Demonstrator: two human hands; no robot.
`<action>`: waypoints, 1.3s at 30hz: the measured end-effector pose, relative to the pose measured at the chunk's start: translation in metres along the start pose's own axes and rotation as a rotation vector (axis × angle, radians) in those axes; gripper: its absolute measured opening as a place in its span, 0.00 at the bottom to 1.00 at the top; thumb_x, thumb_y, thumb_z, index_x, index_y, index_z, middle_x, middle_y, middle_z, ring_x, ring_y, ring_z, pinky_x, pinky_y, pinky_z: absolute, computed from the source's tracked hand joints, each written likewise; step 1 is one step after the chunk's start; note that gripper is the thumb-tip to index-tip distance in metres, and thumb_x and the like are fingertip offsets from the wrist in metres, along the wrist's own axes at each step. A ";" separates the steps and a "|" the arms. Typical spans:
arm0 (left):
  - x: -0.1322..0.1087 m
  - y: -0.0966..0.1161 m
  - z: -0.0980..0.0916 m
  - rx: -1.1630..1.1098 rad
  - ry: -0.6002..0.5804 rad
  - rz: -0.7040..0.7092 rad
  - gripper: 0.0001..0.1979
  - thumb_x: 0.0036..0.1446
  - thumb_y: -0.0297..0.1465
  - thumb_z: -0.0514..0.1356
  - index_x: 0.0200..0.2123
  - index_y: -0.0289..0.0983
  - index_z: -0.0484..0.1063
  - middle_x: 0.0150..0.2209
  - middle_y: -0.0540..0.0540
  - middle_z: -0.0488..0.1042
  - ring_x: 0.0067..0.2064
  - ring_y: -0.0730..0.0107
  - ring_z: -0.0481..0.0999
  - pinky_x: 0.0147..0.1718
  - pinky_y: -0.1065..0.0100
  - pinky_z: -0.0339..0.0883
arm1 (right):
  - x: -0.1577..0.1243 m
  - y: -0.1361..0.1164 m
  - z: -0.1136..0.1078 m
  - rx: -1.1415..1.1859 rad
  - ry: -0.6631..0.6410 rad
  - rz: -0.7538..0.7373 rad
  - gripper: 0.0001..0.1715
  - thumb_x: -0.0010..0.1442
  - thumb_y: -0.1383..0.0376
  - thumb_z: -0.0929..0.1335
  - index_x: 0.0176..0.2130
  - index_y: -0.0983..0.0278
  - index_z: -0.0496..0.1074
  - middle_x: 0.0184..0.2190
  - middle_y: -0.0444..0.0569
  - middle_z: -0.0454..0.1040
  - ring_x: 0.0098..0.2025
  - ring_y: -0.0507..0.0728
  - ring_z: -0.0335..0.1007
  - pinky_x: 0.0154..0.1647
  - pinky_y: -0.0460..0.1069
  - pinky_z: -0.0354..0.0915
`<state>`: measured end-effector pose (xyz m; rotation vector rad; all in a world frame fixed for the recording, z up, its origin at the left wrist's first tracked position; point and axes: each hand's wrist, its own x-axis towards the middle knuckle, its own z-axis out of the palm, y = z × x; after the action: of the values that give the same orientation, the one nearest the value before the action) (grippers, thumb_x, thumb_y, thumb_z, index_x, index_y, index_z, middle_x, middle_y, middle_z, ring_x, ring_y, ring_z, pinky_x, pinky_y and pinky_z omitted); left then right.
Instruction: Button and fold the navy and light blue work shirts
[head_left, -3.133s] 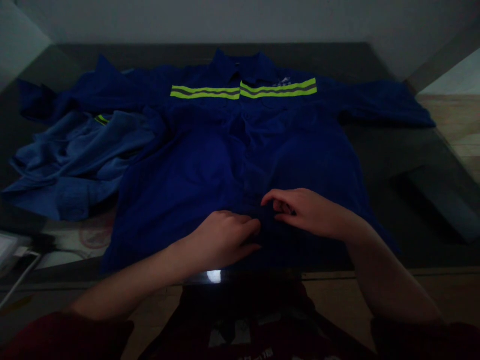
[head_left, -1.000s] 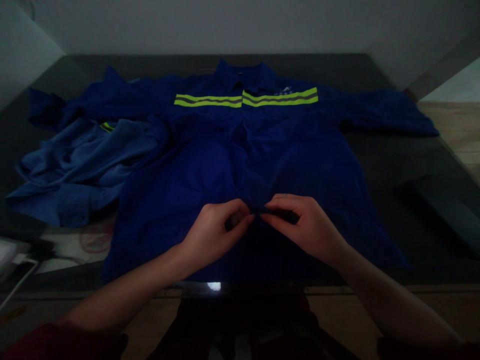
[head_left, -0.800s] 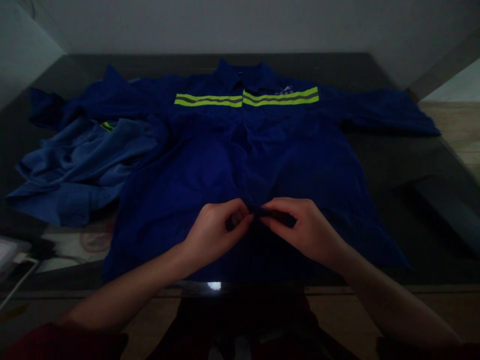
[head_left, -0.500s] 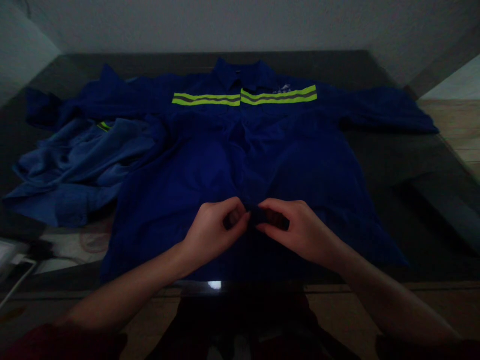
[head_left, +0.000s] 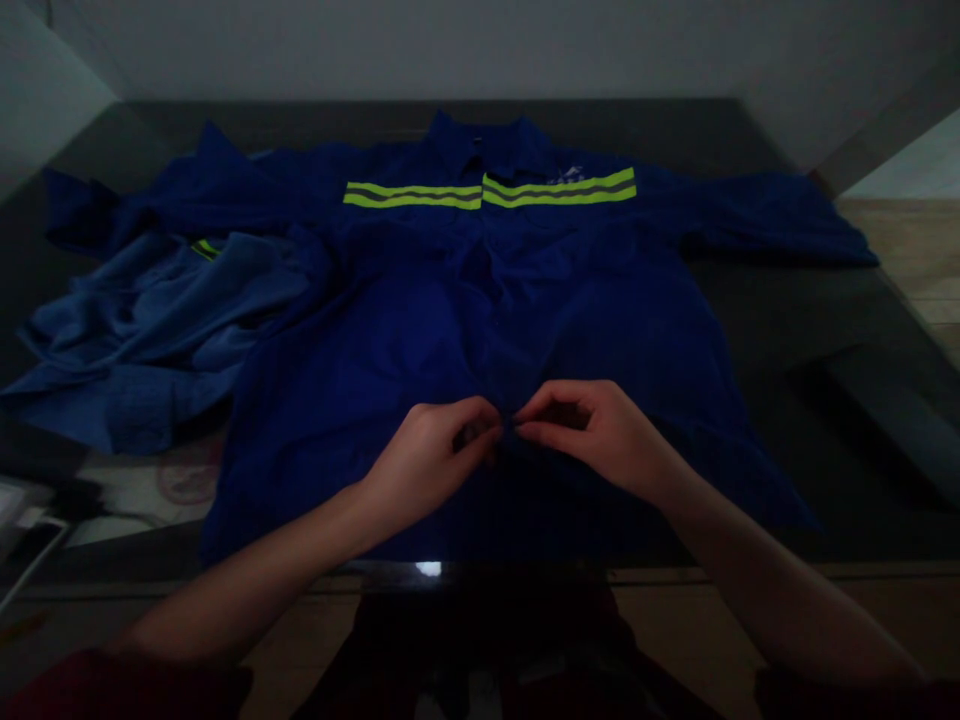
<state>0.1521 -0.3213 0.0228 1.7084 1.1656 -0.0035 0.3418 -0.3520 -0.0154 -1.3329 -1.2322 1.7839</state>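
Head view: a blue work shirt (head_left: 360,380) lies spread front-up on a dark table (head_left: 825,330), hem nearest. The left hand (head_left: 431,455) and right hand (head_left: 592,430) meet at its centre front, fingertips pinched closed on the facing edges, holding them together.

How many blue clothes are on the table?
2. A jacket lies spread flat in the middle; the left hand and right hand pinch its front. A crumpled garment lies to its left. More could be hidden underneath.
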 end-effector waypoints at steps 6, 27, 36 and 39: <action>-0.001 -0.002 0.000 0.012 -0.027 0.007 0.07 0.58 0.25 0.54 0.35 0.37 0.71 0.24 0.53 0.75 0.23 0.77 0.72 0.24 0.76 0.63 | -0.002 0.001 0.003 -0.083 0.066 -0.046 0.08 0.55 0.61 0.71 0.29 0.64 0.74 0.26 0.45 0.77 0.29 0.53 0.73 0.30 0.47 0.66; 0.002 -0.002 0.002 -0.174 -0.191 -0.128 0.06 0.57 0.27 0.56 0.37 0.35 0.71 0.30 0.49 0.79 0.32 0.70 0.79 0.30 0.73 0.69 | -0.005 0.012 0.016 -0.564 0.127 -0.246 0.07 0.57 0.72 0.69 0.29 0.64 0.68 0.29 0.44 0.70 0.29 0.51 0.66 0.29 0.46 0.58; 0.006 -0.001 -0.007 -0.070 -0.149 -0.089 0.17 0.61 0.39 0.55 0.25 0.35 0.70 0.19 0.53 0.68 0.21 0.78 0.66 0.20 0.76 0.56 | -0.011 0.010 0.020 -0.689 0.248 -0.494 0.11 0.63 0.70 0.64 0.29 0.65 0.72 0.30 0.49 0.73 0.34 0.55 0.69 0.36 0.49 0.65; 0.005 -0.003 -0.005 -0.093 -0.101 -0.082 0.17 0.59 0.40 0.56 0.23 0.35 0.67 0.19 0.55 0.62 0.21 0.79 0.60 0.19 0.76 0.50 | -0.012 0.009 0.020 -0.729 0.279 -0.570 0.14 0.64 0.70 0.63 0.28 0.65 0.72 0.29 0.49 0.73 0.33 0.54 0.69 0.35 0.49 0.66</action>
<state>0.1501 -0.3138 0.0202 1.5604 1.1424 -0.0835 0.3274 -0.3722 -0.0174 -1.3323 -1.9410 0.7412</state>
